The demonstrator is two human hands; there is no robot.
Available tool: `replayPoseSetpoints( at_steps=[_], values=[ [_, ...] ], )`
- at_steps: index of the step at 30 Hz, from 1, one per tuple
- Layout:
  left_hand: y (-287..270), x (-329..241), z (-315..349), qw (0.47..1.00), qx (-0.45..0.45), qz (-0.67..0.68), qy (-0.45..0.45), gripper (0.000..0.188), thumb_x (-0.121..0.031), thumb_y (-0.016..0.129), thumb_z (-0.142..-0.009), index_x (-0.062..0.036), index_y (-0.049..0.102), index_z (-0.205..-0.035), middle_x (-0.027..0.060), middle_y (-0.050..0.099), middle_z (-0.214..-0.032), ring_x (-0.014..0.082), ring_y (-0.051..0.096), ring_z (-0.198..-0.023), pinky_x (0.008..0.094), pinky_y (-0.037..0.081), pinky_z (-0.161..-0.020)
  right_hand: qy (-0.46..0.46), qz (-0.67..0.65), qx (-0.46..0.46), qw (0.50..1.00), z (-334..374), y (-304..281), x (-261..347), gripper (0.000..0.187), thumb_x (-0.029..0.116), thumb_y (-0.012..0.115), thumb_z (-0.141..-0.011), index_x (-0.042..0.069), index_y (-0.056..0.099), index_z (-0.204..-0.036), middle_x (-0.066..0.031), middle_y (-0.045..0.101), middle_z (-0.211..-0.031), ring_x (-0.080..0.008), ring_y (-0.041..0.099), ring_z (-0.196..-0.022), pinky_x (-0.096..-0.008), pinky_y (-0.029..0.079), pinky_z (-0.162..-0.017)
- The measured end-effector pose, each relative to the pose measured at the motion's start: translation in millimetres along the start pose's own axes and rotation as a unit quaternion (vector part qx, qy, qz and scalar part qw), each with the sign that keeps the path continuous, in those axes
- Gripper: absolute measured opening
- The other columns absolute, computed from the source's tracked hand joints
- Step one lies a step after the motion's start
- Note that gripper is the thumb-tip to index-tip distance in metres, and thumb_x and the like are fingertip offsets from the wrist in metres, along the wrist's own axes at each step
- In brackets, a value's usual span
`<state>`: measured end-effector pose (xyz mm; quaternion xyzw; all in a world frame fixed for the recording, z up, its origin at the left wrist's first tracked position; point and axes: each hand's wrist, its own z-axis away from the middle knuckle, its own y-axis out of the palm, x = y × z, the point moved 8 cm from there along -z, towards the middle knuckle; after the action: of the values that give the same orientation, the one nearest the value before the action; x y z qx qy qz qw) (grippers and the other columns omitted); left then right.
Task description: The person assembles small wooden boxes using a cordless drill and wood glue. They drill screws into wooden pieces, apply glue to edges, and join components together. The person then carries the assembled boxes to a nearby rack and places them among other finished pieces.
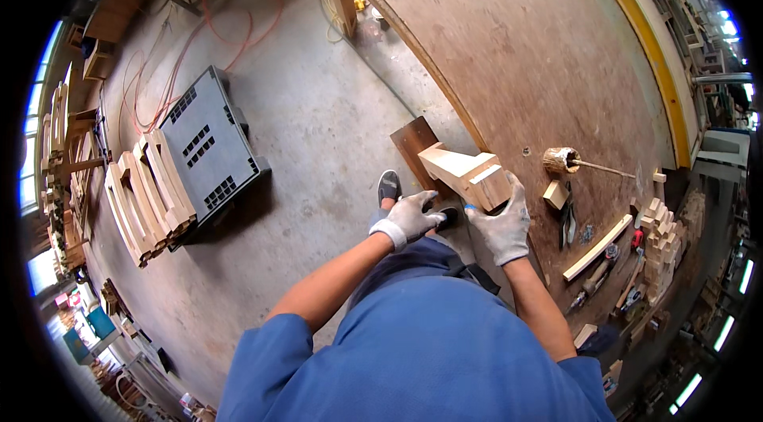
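My right hand (505, 227), in a pale work glove, grips the near end of a light wooden workpiece (451, 165), with fingers along its right side and thumb at the front. The workpiece looks like several stout pieces lying together or joined; I cannot tell which. Under its far end shows a brown board (413, 138) at the table's edge. My left hand (407, 219), also gloved, hangs in the air to the left of the workpiece. Its fingers are bent but apart from the thumb, with nothing between them.
A wooden worktable (548, 48) stretches ahead and right. On it lie a bowl-like wooden pot with a stick (562, 160), pliers (567, 225), a wood strip (598, 247), a power tool (594, 279) and stacked blocks (661, 243). Wooden frames (151, 195) lean against a grey crate (208, 144) at left.
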<state>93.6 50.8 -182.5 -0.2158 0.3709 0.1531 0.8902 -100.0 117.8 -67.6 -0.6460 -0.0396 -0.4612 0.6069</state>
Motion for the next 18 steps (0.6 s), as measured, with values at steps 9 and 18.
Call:
replayPoseSetpoints(
  at_steps=[9,18],
  values=[
    [20,-14,-19,0.995,-0.092,-0.029,0.002,0.085,-0.035,0.081,-0.088,-0.0041,0.043,-0.157,0.0217,0.066,-0.139,0.0353,0.065,-0.128,0.0396,0.051,-0.109,-0.003,-0.005,0.004,1.000,16,-9,-16,0.103,0.020,0.095,-0.064,0.003,0.041,-0.149,-0.0230,0.055,-0.143,-0.0403,0.056,-0.132,-0.0473,0.046,-0.112],
    [48,4,-44,0.988,-0.143,-0.021,0.057,0.073,-0.022,0.073,-0.094,-0.0054,0.042,-0.158,0.0204,0.065,-0.138,0.0349,0.068,-0.121,0.0425,0.055,-0.103,-0.007,-0.018,-0.007,1.000,34,-14,-22,0.102,0.019,0.095,-0.062,0.004,0.042,-0.148,-0.0212,0.055,-0.140,-0.0399,0.057,-0.131,-0.0480,0.047,-0.111]
  ],
)
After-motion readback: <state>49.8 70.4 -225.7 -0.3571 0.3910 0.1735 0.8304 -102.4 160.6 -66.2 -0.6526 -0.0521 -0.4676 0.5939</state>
